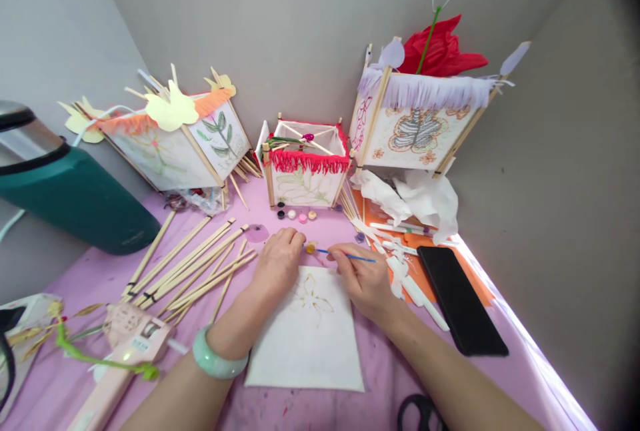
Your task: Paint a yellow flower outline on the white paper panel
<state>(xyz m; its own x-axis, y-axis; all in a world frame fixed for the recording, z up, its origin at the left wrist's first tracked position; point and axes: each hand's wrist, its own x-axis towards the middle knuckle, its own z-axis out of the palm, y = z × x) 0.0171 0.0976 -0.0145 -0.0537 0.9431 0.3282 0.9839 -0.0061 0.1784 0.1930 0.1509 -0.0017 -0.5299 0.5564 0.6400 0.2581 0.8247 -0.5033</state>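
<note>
A thin blue paintbrush (356,258) is pinched in my right hand (367,284), its tip reaching left to a small pot of yellow paint (311,247). My left hand (280,261) is closed, with its fingers curled just left of the pot; whether they touch it, or what they hold, is hidden. Below both hands lies a white sheet (307,344) with a flower outlined in yellow-brown on its upper half. My left wrist wears a pale green bangle (220,354).
Behind stand three decorated lanterns: red-fringed (305,184), orange-topped (160,157) and purple-fringed (415,131). Bundled wooden sticks (195,264) and a teal bottle (85,191) lie left. Small paint pots (303,218) sit behind my hands. A black phone (463,301) and scissors (423,412) are right.
</note>
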